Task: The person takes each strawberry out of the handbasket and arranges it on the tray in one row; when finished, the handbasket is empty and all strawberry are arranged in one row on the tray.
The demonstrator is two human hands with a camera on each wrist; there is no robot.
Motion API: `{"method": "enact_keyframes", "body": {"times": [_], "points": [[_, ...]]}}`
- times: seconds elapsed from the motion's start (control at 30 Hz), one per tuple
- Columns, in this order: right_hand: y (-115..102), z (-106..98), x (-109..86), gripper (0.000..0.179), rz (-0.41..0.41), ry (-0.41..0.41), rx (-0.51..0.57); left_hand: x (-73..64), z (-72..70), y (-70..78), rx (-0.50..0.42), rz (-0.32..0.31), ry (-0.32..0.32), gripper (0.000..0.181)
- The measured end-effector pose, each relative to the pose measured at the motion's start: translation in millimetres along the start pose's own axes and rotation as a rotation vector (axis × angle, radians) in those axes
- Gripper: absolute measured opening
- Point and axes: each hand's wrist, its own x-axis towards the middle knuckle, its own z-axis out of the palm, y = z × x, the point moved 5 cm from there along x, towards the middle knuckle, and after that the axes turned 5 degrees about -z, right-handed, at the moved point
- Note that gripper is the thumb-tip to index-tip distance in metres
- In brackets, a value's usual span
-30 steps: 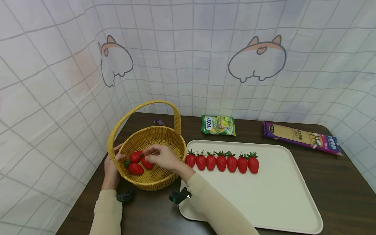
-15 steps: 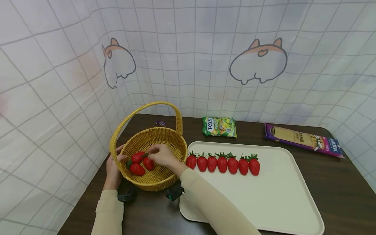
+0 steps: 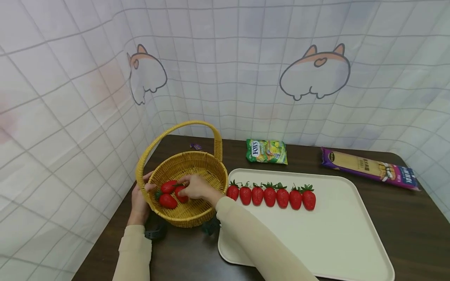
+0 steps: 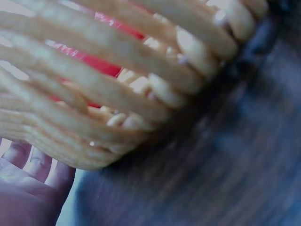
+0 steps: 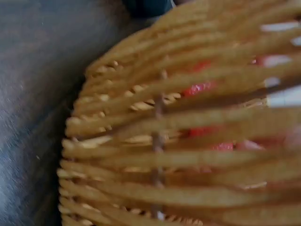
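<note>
Yellow wicker, left of centre in the head view: a handled basket (image 3: 183, 164), upright, with three red strawberries (image 3: 169, 186) clustered inside toward its left. At the right of that cluster, one strawberry (image 3: 184, 199), apparently pinched between thumb and fingers of the right hand (image 3: 198, 188). Against the basket's left wall, the left hand (image 3: 139, 199), gripping near the foot of the handle (image 3: 191, 123), with one digit over the rim; impossible to tell the exact spread of the rest behind the weave. Best done, probably, with a light pinch round the fruit's body, without nudging the neighbouring berries, and with the basket held steady against tipping. Also worth keeping clear of: the arching handle, a likely snag for a sleeve (image 3: 253, 234). Below, a dark wood-grain table (image 3: 183, 253); at lower right, a cream tray (image 3: 327, 242) bearing a row of seven strawberries (image 3: 270, 197) along its upper left. Beyond the tray, a green sweets bag (image 3: 266, 151) and, farther right, a purple-ended pasta packet (image 3: 369, 168). Across the upper frame, pale checked cloth (image 3: 246, 78) printed with two animal outlines.
</note>
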Motion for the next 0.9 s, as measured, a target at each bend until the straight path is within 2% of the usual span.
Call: {"method": "enact_keyframes", "body": {"times": [0.17, 0.27, 0.4, 0.6, 0.9], "points": [[2.0, 0.0, 1.4, 0.042, -0.023, -0.087, -0.01, -1.0, 3.1, 0.9, 0.015, 0.0, 0.0, 0.045], [2.0, 2.9, 3.2, 0.041, -0.045, -0.115, -0.078, -2.1, 3.0, 2.0, 0.006, 0.0, -0.003, 0.046], [2.4, 6.6, 5.2, 0.036, -0.049, -0.115, -0.132, -2.9, 1.7, 2.3, 0.001, -0.007, -0.002, 0.046], [1.5, 5.4, 4.2, 0.03, -0.058, -0.106, -0.139, -2.2, 2.5, 2.5, -0.02, -0.004, -0.013, 0.046], [1.5, 7.9, -3.7, 0.037, -0.042, -0.168, -0.189, -3.0, 3.1, 3.1, -0.016, 0.003, -0.021, 0.046]]}}
